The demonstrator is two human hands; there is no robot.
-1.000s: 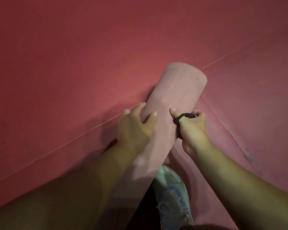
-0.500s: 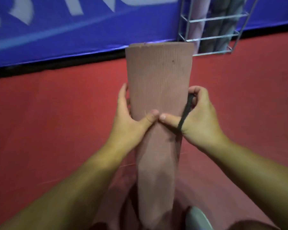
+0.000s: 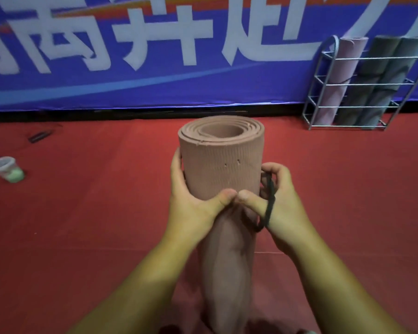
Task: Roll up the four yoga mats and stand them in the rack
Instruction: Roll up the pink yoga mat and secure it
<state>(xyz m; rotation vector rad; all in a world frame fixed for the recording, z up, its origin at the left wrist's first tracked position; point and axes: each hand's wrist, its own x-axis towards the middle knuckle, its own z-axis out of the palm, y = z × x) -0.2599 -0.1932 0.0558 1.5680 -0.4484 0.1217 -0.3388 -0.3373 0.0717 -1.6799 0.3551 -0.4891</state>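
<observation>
A rolled pink yoga mat stands upright in front of me, its spiral end facing up. My left hand grips its left side and my right hand grips its right side, thumbs nearly meeting at the front. A black elastic band is looped over my right thumb and fingers. At the far right a wire rack stands against the wall, holding one rolled pink mat and two rolled grey mats.
Red floor matting covers the ground. A plastic cup with a green drink sits at the left, and a small dark object lies farther back. A blue banner lines the back wall.
The mat has been raised from a slant to upright, and my view has lifted from the floor to the wall and rack. Both hands keep their grip.
</observation>
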